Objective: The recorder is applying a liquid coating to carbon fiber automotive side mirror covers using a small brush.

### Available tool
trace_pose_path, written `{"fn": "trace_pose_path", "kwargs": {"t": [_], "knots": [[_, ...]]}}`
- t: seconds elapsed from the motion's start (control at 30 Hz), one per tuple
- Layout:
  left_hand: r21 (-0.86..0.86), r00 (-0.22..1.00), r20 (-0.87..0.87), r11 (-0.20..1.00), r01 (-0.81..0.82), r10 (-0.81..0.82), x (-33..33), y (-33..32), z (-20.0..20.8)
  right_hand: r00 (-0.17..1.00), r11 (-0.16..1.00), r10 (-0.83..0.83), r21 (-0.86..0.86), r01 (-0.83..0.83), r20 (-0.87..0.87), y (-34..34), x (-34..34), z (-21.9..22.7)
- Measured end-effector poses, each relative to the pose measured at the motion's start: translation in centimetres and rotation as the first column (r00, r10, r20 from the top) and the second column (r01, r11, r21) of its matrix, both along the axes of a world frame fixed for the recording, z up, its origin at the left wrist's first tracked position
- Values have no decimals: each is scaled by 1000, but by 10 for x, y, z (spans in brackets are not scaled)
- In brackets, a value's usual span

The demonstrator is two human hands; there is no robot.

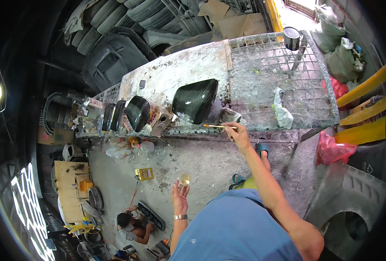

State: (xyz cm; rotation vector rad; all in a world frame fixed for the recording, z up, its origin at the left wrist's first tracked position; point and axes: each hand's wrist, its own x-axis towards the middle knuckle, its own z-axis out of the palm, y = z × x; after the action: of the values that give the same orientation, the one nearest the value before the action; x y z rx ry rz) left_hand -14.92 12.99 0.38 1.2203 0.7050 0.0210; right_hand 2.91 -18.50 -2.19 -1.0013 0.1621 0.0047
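Note:
My right hand [236, 134] pinches a thin paintbrush [214, 126] with an orange-tinted tip. The brush lies just below the lower edge of a large glossy black carbon-weave shell [195, 100], and I cannot tell if they touch. That shell is propped above the worktable [249, 82]. Lower down, over the floor, my left hand [180, 198] holds a small clear cup [183, 179] with yellowish liquid in it. A smaller carbon-weave shell [137, 114] and two narrow black pieces [113, 115] stand farther left along the table edge.
Crumpled white cloth [282, 109] and a tin can [291, 39] sit on the table's right side. A yellow tin [144, 173] stands on the floor. At lower left, another person [132, 224] crouches with a long black part [151, 215]. Yellow bars [362, 89] flank the right.

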Motion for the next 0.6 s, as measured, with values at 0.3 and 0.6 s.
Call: {"fn": "trace_pose_path", "kwargs": {"t": [0.3,0.6], "knots": [[29,998,-35,999,-44,45,28,-39,18,952,953,-303,-17,303,-38,-38,60,9],[103,992,-123,994,43,-31,63,-49,29,958,949,-192,-208,237,213,14,13,-19]]}}
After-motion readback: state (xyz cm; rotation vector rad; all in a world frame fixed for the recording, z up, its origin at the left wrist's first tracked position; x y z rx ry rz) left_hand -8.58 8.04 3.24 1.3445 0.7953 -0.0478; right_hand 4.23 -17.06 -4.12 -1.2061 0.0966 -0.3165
